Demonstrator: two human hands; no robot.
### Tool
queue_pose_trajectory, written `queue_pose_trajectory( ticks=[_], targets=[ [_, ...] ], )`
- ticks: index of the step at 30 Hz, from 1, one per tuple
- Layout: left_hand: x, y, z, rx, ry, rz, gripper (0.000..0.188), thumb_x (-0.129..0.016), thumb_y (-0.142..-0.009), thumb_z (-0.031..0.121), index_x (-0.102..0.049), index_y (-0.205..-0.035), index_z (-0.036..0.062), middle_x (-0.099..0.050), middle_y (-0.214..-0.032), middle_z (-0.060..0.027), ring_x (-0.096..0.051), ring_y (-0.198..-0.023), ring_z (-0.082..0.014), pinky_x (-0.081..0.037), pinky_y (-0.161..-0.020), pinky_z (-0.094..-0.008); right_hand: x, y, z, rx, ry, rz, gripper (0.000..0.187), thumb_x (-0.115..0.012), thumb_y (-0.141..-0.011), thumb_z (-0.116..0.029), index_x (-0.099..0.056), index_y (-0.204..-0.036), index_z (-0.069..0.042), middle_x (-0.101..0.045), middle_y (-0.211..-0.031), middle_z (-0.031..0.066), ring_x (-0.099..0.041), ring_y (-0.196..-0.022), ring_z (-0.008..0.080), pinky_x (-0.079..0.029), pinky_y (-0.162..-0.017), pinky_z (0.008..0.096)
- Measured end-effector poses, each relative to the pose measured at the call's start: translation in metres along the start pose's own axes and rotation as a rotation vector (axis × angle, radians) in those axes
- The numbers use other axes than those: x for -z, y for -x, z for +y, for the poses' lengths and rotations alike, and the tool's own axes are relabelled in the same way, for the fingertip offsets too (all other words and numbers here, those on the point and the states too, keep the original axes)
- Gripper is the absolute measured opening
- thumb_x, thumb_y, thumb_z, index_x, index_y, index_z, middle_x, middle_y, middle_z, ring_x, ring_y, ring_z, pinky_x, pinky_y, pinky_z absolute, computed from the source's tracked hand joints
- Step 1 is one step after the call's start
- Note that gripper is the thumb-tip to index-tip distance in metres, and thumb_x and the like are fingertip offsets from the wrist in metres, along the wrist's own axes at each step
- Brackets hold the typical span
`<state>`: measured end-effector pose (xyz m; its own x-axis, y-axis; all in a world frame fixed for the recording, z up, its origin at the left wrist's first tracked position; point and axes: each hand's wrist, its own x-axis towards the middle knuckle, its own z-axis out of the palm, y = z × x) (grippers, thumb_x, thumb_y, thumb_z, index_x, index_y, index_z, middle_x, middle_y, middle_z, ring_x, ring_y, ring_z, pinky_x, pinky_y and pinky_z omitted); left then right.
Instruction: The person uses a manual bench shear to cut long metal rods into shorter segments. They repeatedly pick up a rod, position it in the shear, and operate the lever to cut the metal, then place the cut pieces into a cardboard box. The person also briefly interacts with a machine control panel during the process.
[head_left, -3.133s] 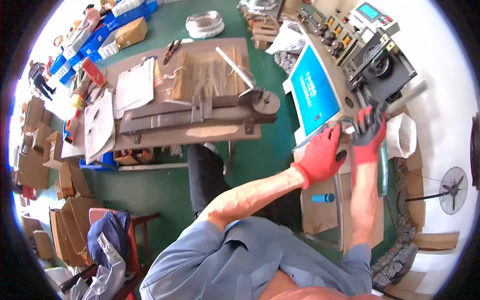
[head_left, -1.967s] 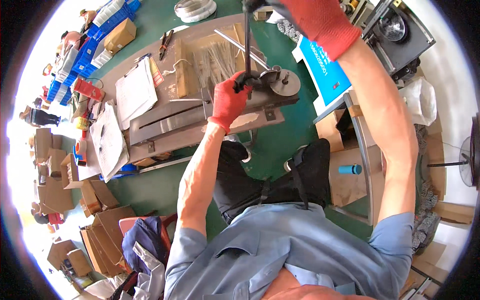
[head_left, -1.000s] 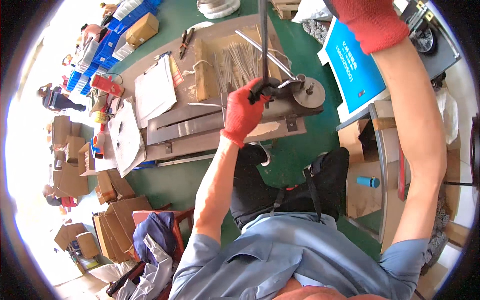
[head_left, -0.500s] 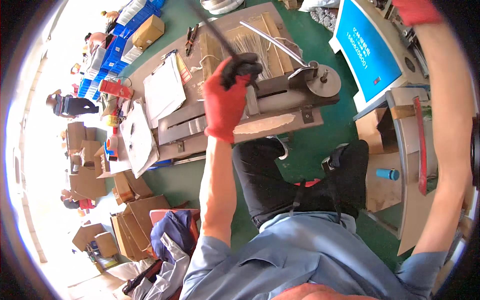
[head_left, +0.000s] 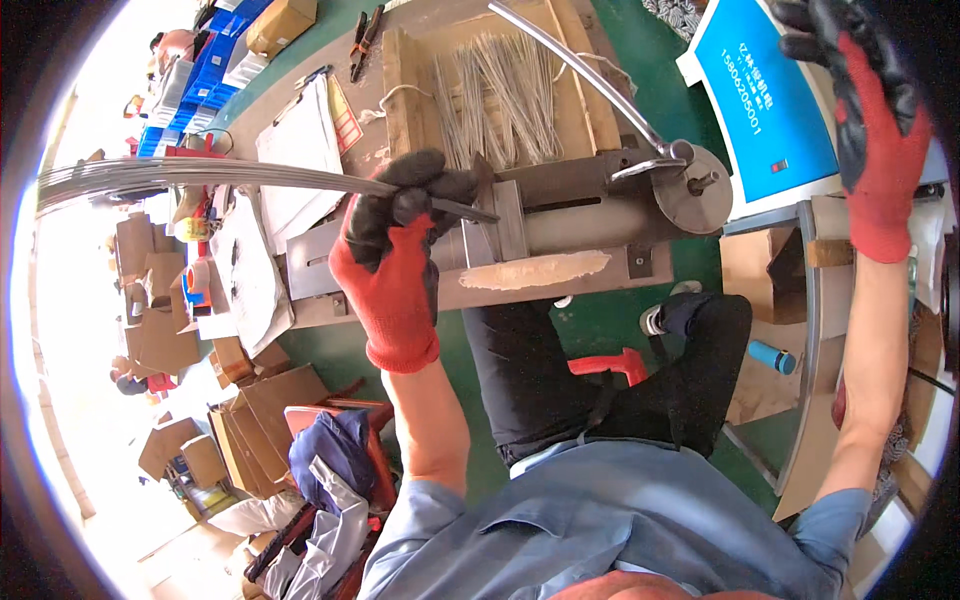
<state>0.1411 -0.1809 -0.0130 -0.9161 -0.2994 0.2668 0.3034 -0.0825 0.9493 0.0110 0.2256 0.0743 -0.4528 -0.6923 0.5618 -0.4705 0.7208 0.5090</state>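
Observation:
My left hand (head_left: 392,275), in a red glove with black palm and fingers, is closed around a bundle of thin metal wires (head_left: 220,174). The wires stretch far to the left, and their short ends poke out at the right of the fist, over a steel bending jig (head_left: 590,205) with a slot, a round disc (head_left: 692,192) and a long lever (head_left: 580,72). Raised at the upper right, my right hand (head_left: 880,130) wears the same kind of glove. Its fingers are apart and hold nothing, in front of a blue-fronted machine (head_left: 765,105).
Beyond the jig, a wooden tray (head_left: 403,75) holds many loose wires (head_left: 505,95). Pliers (head_left: 364,45) and a clipboard with papers (head_left: 300,135) lie on the bench. At right stands a shelf with a blue bottle (head_left: 772,356). Cardboard boxes (head_left: 265,420) and a chair with clothes (head_left: 335,460) are at left.
My left hand has come nearer and to the left, and the wire bundle has swung from pointing away to pointing left. The right hand has come down from the upper edge into fuller view.

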Motion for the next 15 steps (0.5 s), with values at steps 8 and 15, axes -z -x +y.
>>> queue_pose_trajectory(
  ticks=[8,15],
  targets=[
    [-0.015,0.002,0.012,0.005,-0.036,-0.042,0.025,-0.056,-0.094,0.003,-0.058,-0.116,-0.009,-0.067,-0.101,-0.0153,-0.068,-0.092,-0.0236,-0.055,-0.084,-0.0346,-0.019,-0.024,-0.058,-0.695,-1.137,0.284,0.031,-0.067,-0.087,-0.01,-0.064,-0.118,-0.005,-0.067,-0.104,0.0034,-0.062,-0.091,0.0092,-0.049,-0.077,0.0229],
    [-0.063,0.011,-0.013,0.004,-0.463,-0.249,0.032,-0.055,-0.083,-0.005,-0.065,-0.113,-0.0003,-0.071,-0.091,-0.0068,-0.063,-0.085,-0.0089,-0.051,-0.078,-0.0256,0.071,-0.104,-0.092,-0.283,-1.519,0.031,0.046,-0.078,-0.079,-0.022,-0.061,-0.117,-0.003,-0.07,-0.097,0.0088,-0.064,-0.089,0.0128,-0.049,-0.082,0.0281]
  ],
)
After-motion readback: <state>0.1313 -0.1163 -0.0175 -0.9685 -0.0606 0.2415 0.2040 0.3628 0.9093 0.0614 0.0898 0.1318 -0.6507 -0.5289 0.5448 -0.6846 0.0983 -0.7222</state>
